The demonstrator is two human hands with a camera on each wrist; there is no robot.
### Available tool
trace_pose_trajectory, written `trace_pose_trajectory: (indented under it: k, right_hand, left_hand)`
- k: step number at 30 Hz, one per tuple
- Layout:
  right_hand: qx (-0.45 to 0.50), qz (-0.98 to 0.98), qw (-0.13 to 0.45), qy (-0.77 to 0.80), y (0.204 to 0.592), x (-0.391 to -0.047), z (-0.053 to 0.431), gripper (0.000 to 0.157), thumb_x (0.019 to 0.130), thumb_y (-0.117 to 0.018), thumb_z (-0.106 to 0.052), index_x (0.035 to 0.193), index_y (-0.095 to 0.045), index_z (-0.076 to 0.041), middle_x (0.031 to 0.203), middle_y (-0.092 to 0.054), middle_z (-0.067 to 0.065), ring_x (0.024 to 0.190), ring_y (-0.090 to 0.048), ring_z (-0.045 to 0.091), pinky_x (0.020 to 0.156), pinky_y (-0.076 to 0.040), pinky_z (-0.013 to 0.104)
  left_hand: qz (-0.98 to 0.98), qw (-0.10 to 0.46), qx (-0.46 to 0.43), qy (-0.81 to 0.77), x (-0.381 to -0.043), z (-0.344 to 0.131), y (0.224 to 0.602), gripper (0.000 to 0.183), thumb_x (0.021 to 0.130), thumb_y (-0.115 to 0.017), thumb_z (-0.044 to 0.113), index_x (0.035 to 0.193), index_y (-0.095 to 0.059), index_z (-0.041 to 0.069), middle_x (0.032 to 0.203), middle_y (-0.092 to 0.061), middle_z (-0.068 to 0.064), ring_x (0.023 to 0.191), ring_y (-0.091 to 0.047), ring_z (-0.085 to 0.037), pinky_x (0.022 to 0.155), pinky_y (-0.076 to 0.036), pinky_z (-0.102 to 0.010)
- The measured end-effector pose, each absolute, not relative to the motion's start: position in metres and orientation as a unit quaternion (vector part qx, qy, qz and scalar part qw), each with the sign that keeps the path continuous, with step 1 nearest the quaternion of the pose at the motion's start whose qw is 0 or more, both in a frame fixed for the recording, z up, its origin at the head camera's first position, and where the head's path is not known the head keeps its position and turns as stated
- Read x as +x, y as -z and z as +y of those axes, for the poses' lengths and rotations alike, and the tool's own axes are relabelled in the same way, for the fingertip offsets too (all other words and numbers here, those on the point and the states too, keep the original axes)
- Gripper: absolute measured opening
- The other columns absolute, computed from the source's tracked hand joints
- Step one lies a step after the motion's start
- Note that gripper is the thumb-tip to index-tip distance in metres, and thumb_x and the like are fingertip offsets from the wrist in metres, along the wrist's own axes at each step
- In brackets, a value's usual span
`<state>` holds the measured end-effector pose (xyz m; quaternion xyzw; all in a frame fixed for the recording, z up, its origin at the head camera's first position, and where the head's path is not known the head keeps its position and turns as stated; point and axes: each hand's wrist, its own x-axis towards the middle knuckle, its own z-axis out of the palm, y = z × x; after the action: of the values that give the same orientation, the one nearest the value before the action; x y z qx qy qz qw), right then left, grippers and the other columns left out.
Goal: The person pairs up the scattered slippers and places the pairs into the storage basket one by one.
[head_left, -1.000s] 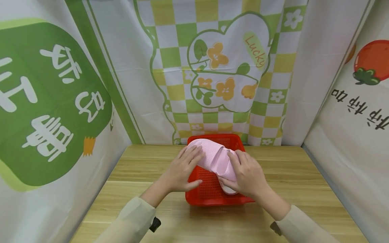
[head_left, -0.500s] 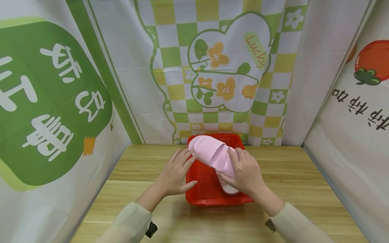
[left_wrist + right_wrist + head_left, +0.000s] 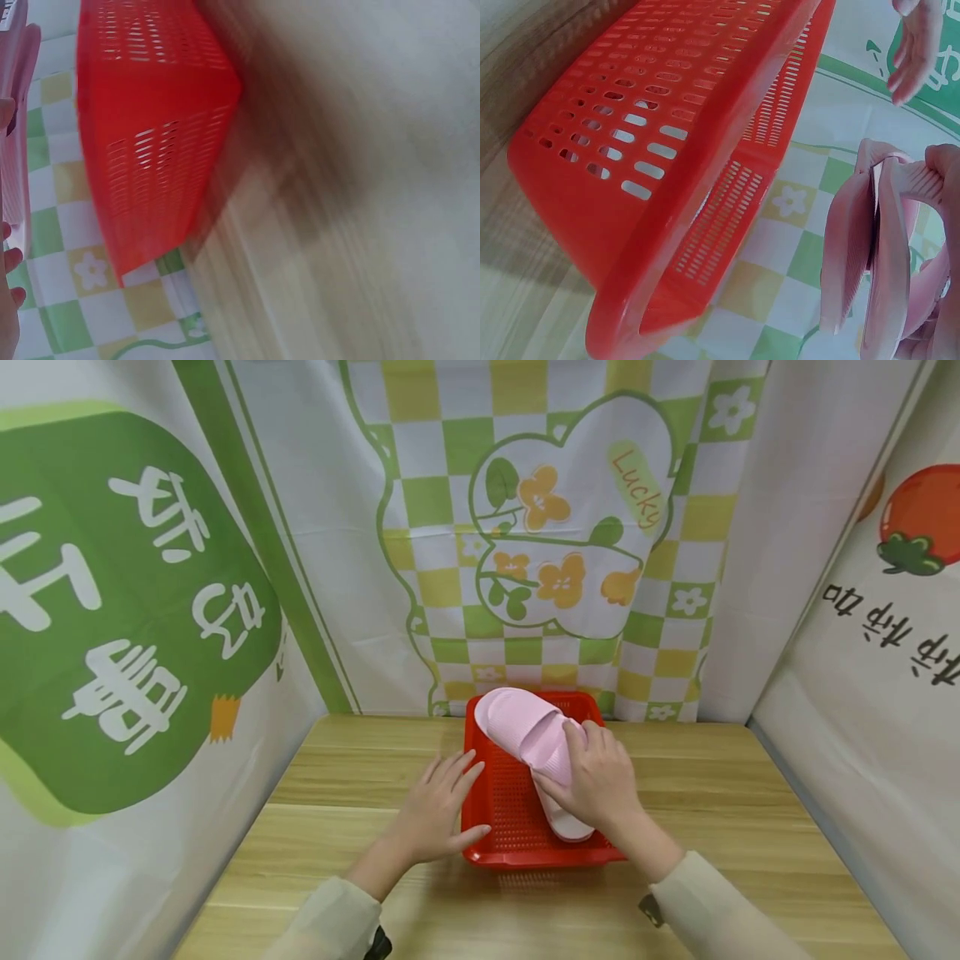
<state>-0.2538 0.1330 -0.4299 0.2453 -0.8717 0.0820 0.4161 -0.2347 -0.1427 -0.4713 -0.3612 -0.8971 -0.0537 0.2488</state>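
My right hand (image 3: 600,777) grips a pair of pink slippers over the red basket, its thumb and fingers around the upper slipper (image 3: 517,720). Below it, the pale end of the second slipper (image 3: 567,824) shows under the hand. The right wrist view has the two slippers (image 3: 889,255) lying close against each other, with the fingers at the strap. My left hand (image 3: 431,810) is held at the basket's left side with spread fingers and nothing in it. In the left wrist view only its fingertips (image 3: 13,259) show, overlapping the slippers' edge.
The red perforated basket (image 3: 525,860) stands on a wood-grain table (image 3: 360,777) near the back. Behind it hangs a green and yellow checked cloth (image 3: 427,552); printed cloth walls (image 3: 840,693) enclose both sides.
The left hand has drawn away from the slipper, leftward and toward the body. The right hand keeps its grip, and the slippers' far end has swung slightly up and away.
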Motion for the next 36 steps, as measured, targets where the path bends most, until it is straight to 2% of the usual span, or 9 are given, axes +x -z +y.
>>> trace_pose_trajectory:
  k: [6,18,30,36]
  right_hand:
    - [0.225,-0.881,0.407,-0.087,0.434,-0.259,0.128,0.081,0.07,-0.069,-0.061,0.116,-0.055,0.004,0.094,-0.054,0.021,0.075,-0.055,0.036,0.058,-0.048,0.046]
    - [0.186,-0.916,0.343,-0.089,0.438,-0.265,0.116,0.08,0.072,-0.071,-0.059,0.118,-0.054,0.004,0.093,-0.053,0.018,0.076,-0.054,0.034,0.058,-0.048,0.045]
    - [0.139,-0.941,0.292,-0.095,0.445,-0.269,0.107,0.078,0.077,-0.066,-0.061,0.119,-0.051,0.002,0.094,-0.054,0.018,0.08,-0.053,0.033,0.066,-0.05,0.045]
    - [0.113,-0.95,0.275,-0.097,0.448,-0.271,0.102,0.078,0.077,-0.065,-0.062,0.12,-0.052,0.002,0.094,-0.053,0.017,0.08,-0.053,0.033,0.063,-0.051,0.044]
  left_hand:
    - [-0.902,0.239,-0.352,0.07,-0.235,-0.144,0.485,0.082,0.081,-0.065,0.053,0.141,-0.045,-0.001,0.144,-0.043,-0.019,0.13,-0.041,-0.038,0.108,-0.028,-0.057]
    - [-0.918,0.209,-0.33,0.068,-0.235,-0.149,0.496,0.083,0.084,-0.059,0.058,0.142,-0.044,0.0,0.146,-0.042,-0.019,0.133,-0.039,-0.035,0.111,-0.024,-0.053]
    - [-0.92,0.2,-0.328,0.08,-0.236,-0.148,0.508,0.082,0.082,-0.063,0.053,0.141,-0.045,-0.002,0.144,-0.044,-0.02,0.13,-0.042,-0.037,0.108,-0.029,-0.055]
    - [-0.922,0.188,-0.326,0.088,-0.237,-0.148,0.512,0.082,0.084,-0.063,0.053,0.141,-0.045,-0.003,0.144,-0.044,-0.02,0.131,-0.041,-0.037,0.109,-0.028,-0.054]
